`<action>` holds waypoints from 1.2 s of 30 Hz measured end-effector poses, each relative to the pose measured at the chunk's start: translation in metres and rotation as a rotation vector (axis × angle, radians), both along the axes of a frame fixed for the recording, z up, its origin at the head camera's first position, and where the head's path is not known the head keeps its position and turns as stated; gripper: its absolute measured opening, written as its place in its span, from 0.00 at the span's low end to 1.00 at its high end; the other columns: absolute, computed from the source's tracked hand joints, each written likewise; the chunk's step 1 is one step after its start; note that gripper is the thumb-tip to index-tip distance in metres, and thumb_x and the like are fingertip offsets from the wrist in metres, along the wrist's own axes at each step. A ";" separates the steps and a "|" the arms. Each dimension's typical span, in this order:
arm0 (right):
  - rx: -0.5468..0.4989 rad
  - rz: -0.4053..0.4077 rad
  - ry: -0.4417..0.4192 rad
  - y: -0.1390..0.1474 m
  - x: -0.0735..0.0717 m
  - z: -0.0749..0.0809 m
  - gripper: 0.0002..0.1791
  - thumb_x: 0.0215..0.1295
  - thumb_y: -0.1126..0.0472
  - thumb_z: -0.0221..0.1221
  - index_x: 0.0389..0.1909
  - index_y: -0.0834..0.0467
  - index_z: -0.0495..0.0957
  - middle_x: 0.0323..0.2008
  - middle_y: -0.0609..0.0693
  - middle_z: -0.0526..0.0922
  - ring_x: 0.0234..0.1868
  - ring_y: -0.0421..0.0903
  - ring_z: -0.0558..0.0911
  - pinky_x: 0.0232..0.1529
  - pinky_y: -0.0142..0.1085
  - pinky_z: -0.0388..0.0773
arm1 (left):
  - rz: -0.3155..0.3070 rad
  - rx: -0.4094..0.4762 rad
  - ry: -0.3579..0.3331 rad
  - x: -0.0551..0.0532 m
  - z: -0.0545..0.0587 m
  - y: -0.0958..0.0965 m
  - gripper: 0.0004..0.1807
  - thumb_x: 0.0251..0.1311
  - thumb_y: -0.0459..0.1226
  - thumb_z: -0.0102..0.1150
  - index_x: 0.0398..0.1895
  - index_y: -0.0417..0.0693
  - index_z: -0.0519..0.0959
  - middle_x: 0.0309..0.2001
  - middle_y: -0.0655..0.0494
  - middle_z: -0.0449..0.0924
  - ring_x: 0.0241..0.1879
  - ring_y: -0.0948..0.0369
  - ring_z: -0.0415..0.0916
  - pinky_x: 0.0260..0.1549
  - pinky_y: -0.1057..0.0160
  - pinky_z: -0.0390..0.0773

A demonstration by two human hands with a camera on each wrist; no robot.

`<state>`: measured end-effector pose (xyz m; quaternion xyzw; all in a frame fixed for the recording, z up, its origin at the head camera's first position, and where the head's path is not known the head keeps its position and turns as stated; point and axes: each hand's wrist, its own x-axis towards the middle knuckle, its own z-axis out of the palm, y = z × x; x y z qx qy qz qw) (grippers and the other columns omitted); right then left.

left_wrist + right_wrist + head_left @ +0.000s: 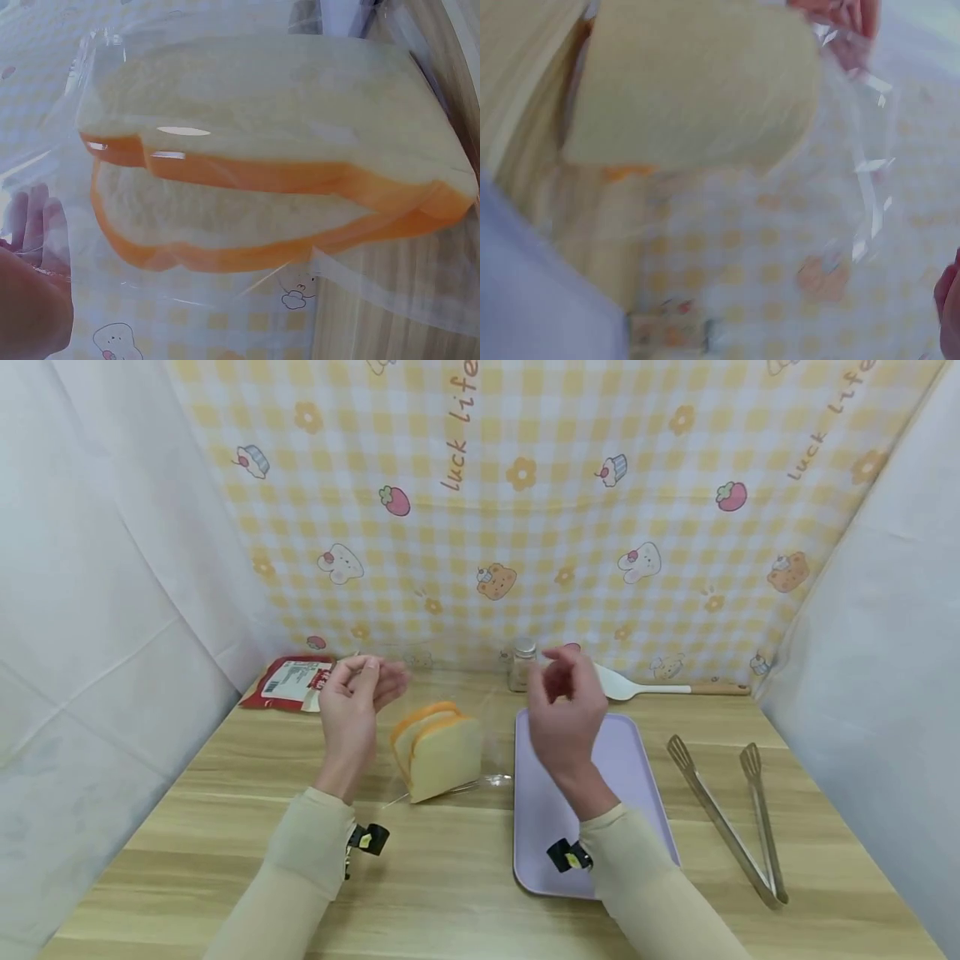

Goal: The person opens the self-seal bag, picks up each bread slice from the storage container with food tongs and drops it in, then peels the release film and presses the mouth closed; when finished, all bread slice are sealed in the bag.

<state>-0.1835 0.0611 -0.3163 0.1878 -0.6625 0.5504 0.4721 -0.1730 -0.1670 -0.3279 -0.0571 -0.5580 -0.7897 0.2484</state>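
Observation:
Two slices of white bread [446, 760] with orange-brown crusts stand upright, leaning together, inside a clear plastic bag [866, 195]. My left hand [356, 693] is raised at the bag's upper left, thumb against fingers, pinching the film at its mouth. In the left wrist view, plastic overlaps the left hand's fingers [34, 232]. Blurred, my right hand [566, 710] hovers above the far end of the lilac tray [551, 835], thumb and fingers loosely curved with a gap between them. It shows apart from the bag at the edge of the right wrist view.
At the back left lies a red and white packet [292, 683]. A small glass jar [522, 667] with a silver lid stands by the back cloth, beside a white spatula [660, 689] with a wooden handle. Metal tongs [723, 818] lie spread on the right.

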 end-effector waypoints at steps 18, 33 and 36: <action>0.819 0.047 0.139 -0.087 -0.015 0.040 0.10 0.72 0.59 0.67 0.49 0.58 0.89 0.34 0.51 0.84 0.27 0.44 0.79 0.27 0.32 0.77 | 0.014 -0.092 0.005 0.004 0.001 0.002 0.09 0.81 0.36 0.52 0.52 0.43 0.81 0.44 0.61 0.88 0.41 0.65 0.89 0.47 0.64 0.89; 1.007 0.108 0.058 -0.085 -0.015 0.056 0.09 0.78 0.56 0.62 0.47 0.53 0.89 0.37 0.49 0.83 0.30 0.42 0.79 0.30 0.31 0.76 | 0.051 -0.262 0.083 0.013 0.000 -0.003 0.12 0.80 0.33 0.52 0.55 0.39 0.83 0.50 0.57 0.82 0.44 0.69 0.88 0.49 0.69 0.86; 1.027 0.118 0.053 -0.083 -0.014 0.059 0.09 0.78 0.56 0.62 0.47 0.54 0.89 0.37 0.49 0.84 0.31 0.42 0.80 0.32 0.30 0.77 | 0.065 -0.300 0.118 0.013 -0.002 -0.003 0.12 0.80 0.32 0.52 0.55 0.34 0.82 0.48 0.62 0.83 0.43 0.70 0.88 0.48 0.69 0.86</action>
